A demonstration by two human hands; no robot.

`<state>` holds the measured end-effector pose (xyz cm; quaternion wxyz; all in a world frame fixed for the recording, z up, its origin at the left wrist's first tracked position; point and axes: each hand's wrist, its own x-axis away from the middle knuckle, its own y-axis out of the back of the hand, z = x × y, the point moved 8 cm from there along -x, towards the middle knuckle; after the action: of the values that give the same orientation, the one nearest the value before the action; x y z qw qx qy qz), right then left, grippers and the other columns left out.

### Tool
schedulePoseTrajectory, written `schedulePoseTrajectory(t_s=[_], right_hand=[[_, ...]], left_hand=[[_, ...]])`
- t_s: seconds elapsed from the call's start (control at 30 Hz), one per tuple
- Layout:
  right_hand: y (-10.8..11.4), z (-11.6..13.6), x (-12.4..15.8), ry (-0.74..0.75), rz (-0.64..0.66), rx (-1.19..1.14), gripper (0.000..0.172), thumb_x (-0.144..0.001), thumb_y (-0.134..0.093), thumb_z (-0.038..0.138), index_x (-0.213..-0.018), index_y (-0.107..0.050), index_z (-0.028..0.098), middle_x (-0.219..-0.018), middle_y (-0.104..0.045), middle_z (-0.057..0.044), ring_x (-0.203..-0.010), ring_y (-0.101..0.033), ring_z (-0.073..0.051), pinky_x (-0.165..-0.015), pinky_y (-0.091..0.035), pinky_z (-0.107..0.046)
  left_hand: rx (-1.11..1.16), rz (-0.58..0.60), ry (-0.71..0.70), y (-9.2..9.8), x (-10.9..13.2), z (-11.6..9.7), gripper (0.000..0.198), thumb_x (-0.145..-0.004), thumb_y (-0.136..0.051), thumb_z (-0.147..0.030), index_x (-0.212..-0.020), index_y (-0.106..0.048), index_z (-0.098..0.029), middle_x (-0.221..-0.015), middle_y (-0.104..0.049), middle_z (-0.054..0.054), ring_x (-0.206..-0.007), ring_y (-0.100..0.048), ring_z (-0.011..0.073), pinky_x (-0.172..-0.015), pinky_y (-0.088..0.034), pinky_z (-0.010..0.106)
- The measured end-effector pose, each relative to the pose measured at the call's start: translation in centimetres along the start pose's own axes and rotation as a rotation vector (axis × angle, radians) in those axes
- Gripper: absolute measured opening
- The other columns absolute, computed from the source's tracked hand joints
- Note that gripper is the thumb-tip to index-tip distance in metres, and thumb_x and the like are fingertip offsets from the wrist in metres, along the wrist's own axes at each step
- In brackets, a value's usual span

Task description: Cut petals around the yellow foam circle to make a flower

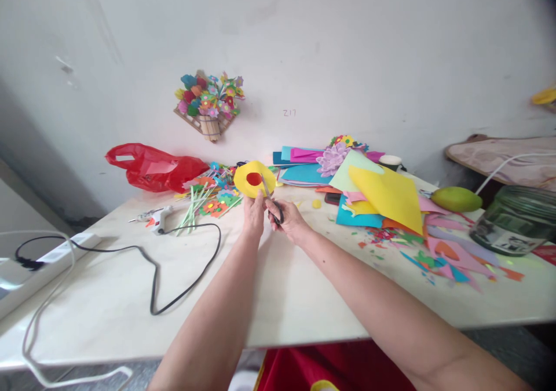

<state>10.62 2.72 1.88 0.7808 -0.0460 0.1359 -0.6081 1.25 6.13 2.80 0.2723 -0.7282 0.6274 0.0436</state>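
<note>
Above the middle of the table, my left hand [254, 211] pinches the lower edge of a yellow foam or paper piece [241, 181] with a red disc [254, 179] at its centre. My right hand [284, 216] is closed round the black handles of a pair of scissors [266, 189]. Their blades lie across the yellow piece, to the right of the red disc. From this angle I cannot tell whether the blades are cutting. Both hands are held close together, almost touching.
A glue gun [160, 220] with a black cord lies left, near a white power strip [65, 252]. Thin green sticks [193, 205] and a red plastic bag [152, 168] sit behind. Coloured sheets [386, 194], scraps [452, 255], a green fruit [456, 198] and a glass jar [512, 220] occupy the right.
</note>
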Motion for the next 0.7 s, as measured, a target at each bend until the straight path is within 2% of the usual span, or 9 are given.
schedulePoseTrajectory(t_s=[0.1,0.17,0.27,0.37,0.5,0.7], right_hand=[[-0.1,0.0,0.1,0.0,0.031,0.014,0.044,-0.066,-0.065,0.058,-0.074,-0.054,0.017,-0.053,-0.052,0.006,-0.037,-0.044,-0.005,-0.036,-0.025,-0.018],[-0.1,0.0,0.1,-0.022,0.049,0.019,0.044,-0.065,-0.066,0.058,-0.077,-0.055,0.016,-0.054,-0.052,0.005,-0.037,-0.045,-0.005,-0.036,-0.025,-0.018],[0.0,-0.2,0.2,-0.072,0.079,0.025,0.046,-0.065,-0.067,0.058,-0.08,-0.057,0.016,-0.053,-0.052,0.005,-0.037,-0.044,-0.005,-0.037,-0.026,-0.018],[0.0,-0.2,0.2,-0.1,0.115,0.02,0.046,-0.065,-0.067,0.059,-0.079,-0.057,0.016,-0.053,-0.052,0.005,-0.037,-0.044,-0.004,-0.036,-0.026,-0.017],[0.0,-0.2,0.3,-0.12,0.162,0.006,0.043,-0.068,-0.065,0.057,-0.081,-0.058,0.016,-0.054,-0.053,0.005,-0.037,-0.044,-0.004,-0.036,-0.026,-0.017],[0.5,0.2,0.3,-0.135,0.169,-0.001,0.045,-0.07,-0.064,0.057,-0.084,-0.059,0.015,-0.056,-0.052,0.005,-0.038,-0.043,-0.004,-0.037,-0.027,-0.017]], left_hand=[[0.009,-0.141,0.064,1.4,0.0,0.0,0.05,-0.074,-0.06,-0.053,-0.11,-0.051,-0.02,-0.089,-0.065,0.006,-0.061,-0.064,0.0155,-0.056,-0.05,0.028],[-0.081,-0.269,0.057,3.0,0.0,-0.4,0.048,-0.073,-0.059,-0.056,-0.105,-0.054,-0.02,-0.08,-0.063,0.003,-0.054,-0.06,0.0134,-0.052,-0.048,0.027],[-0.206,-0.389,-0.031,4.8,-0.2,-1.3,0.043,-0.072,-0.061,-0.055,-0.095,-0.059,-0.019,-0.082,-0.063,0.004,-0.066,-0.061,0.0149,-0.055,-0.047,0.025],[-0.208,-0.391,-0.07,5.3,-0.4,-1.7,0.041,-0.072,-0.062,-0.054,-0.094,-0.061,-0.019,-0.092,-0.065,0.006,-0.087,-0.061,0.0183,-0.069,-0.049,0.027],[-0.104,-0.312,-0.086,4.5,-0.5,-2.0,0.04,-0.075,-0.062,-0.05,-0.098,-0.062,-0.017,-0.101,-0.065,0.009,-0.098,-0.059,0.0196,-0.085,-0.045,0.031],[0.013,-0.274,-0.065,4.3,-0.8,-1.4,0.04,-0.072,-0.065,-0.049,-0.096,-0.063,-0.018,-0.101,-0.067,0.009,-0.096,-0.061,0.0189,-0.083,-0.046,0.029]])
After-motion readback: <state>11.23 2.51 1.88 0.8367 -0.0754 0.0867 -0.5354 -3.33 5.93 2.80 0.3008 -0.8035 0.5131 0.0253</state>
